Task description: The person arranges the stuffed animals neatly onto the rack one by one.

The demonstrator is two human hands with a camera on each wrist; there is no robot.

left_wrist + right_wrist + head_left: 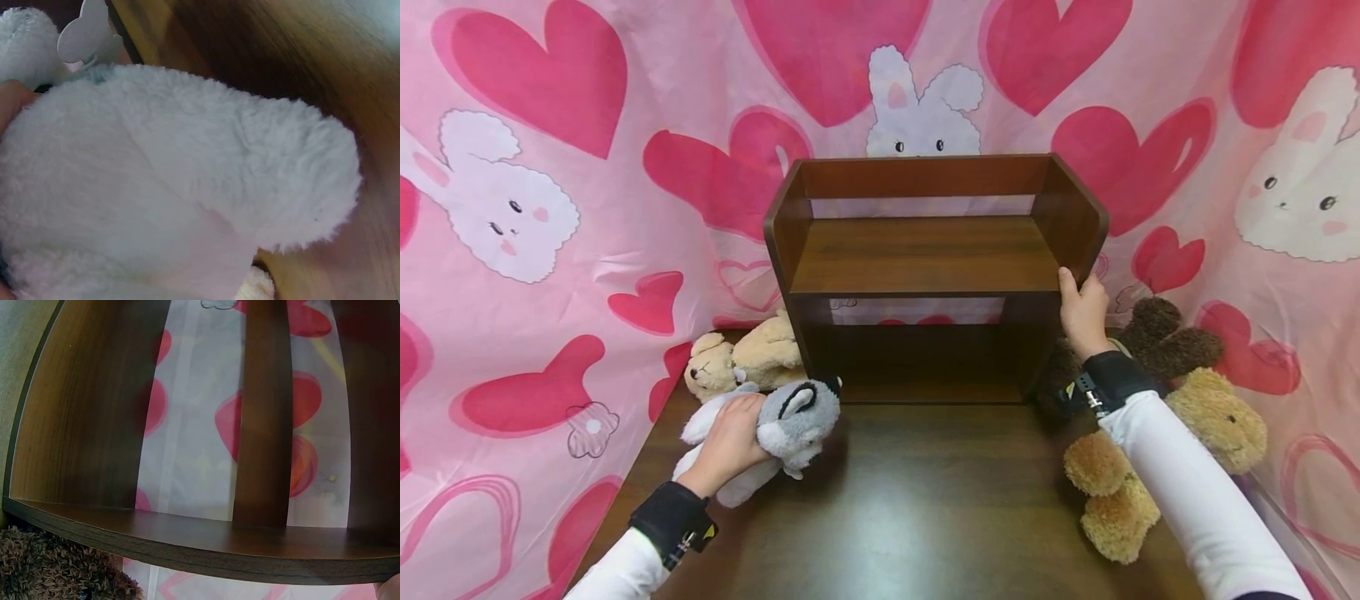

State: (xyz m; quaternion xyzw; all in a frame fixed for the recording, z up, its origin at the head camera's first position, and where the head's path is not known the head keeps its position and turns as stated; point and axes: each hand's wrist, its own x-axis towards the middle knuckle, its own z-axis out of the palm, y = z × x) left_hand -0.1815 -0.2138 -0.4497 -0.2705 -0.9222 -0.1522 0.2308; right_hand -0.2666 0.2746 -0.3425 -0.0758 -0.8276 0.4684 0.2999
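My left hand [732,440] grips a grey-and-white plush husky [803,417] around its body, above the left side of the table. In the left wrist view the husky's white fur [175,162] fills most of the picture, and a pale tag [87,31] hangs near it. A dark brown two-tier wooden shelf [917,254] stands at the table's back. My right hand [1086,317] holds its right side panel, the thumb at the front edge. In the right wrist view only a bit of that hand shows, at the lower right corner of the shelf [262,553].
Left of the shelf a beige plush dog [760,354] lies on the table [917,500]. To the right are a dark brown plush toy [1172,342] and a tan teddy bear [1217,421], partly behind my right arm. Pink heart-and-rabbit cloth [700,67] surrounds the table.
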